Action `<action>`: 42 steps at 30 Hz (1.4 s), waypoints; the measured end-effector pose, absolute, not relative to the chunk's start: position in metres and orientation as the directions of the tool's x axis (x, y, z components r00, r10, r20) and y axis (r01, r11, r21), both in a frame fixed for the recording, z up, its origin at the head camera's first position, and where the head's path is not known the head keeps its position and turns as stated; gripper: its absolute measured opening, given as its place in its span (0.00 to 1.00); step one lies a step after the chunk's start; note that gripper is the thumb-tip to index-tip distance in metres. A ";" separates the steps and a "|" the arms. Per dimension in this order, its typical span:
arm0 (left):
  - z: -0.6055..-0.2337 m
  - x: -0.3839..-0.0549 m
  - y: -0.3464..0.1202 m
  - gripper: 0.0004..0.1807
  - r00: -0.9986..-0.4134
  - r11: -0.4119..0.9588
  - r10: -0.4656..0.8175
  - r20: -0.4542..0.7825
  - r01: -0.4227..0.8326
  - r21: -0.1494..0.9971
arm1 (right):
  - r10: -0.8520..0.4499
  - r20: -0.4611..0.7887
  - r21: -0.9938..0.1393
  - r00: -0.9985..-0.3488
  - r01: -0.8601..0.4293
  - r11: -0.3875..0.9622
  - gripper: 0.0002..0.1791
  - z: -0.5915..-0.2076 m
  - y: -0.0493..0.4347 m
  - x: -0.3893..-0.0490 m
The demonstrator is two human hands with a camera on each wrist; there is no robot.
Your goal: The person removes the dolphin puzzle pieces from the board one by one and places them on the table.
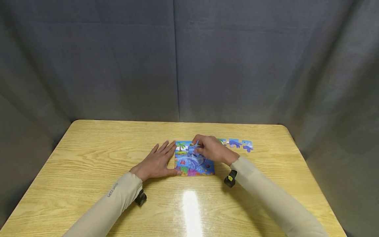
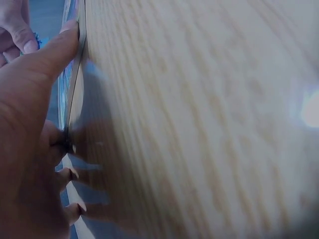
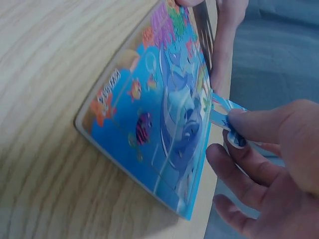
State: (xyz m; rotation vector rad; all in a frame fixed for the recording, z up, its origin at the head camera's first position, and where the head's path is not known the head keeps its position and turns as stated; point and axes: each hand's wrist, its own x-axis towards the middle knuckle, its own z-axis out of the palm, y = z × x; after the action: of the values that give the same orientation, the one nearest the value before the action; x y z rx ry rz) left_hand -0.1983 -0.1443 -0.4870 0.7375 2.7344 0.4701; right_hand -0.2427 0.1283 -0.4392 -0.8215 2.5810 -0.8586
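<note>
A jigsaw board [image 1: 185, 164] with a blue sea and dolphin picture lies on the table. Its left side meets my left hand [image 1: 154, 164], whose fingers are stretched out along that edge, the thumb on the lower left corner. Over the board's upper part is my right hand [image 1: 213, 148], pinching a small jigsaw piece [image 3: 219, 118] between thumb and fingers. The right wrist view has this piece raised off the board, tilted. My right hand covers much of the board's upper right in the head view.
Loose jigsaw pieces lie right of the board: one with a purple dolphin [image 1: 235, 143], one blue and white piece [image 1: 247, 145], and a green one [image 1: 222, 141] partly behind my right hand. The wooden table [image 1: 103, 148] ends at a grey curtain [image 1: 133, 65].
</note>
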 end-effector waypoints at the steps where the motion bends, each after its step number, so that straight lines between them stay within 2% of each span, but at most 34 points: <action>1: -0.487 -0.198 -0.144 0.61 -0.834 0.818 0.524 -0.173 0.436 0.376 | -0.596 -0.089 -0.629 -0.798 -0.419 0.655 0.11 -0.439 0.130 -0.243; 9: -0.488 -0.199 -0.145 0.61 -0.834 0.816 0.527 -0.163 0.443 0.371 | -0.556 -0.048 -0.601 -0.830 -0.420 0.680 0.05 -0.434 0.144 -0.247; 27: -0.487 -0.197 -0.145 0.60 -0.831 0.811 0.538 -0.143 0.464 0.358 | -0.542 -0.041 -0.579 -0.839 -0.422 0.698 0.06 -0.433 0.187 -0.248; 42: -0.489 -0.198 -0.145 0.60 -0.833 0.818 0.528 -0.164 0.447 0.361 | -0.505 -0.095 -0.598 -0.858 -0.356 0.718 0.04 -0.436 0.212 -0.246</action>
State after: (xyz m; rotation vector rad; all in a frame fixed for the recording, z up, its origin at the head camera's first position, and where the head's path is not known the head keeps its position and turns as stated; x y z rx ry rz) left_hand -0.1985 -0.1451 -0.4886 0.7502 2.7459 0.4523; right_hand -0.2457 0.2124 -0.4364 -0.6824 2.6724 -0.8545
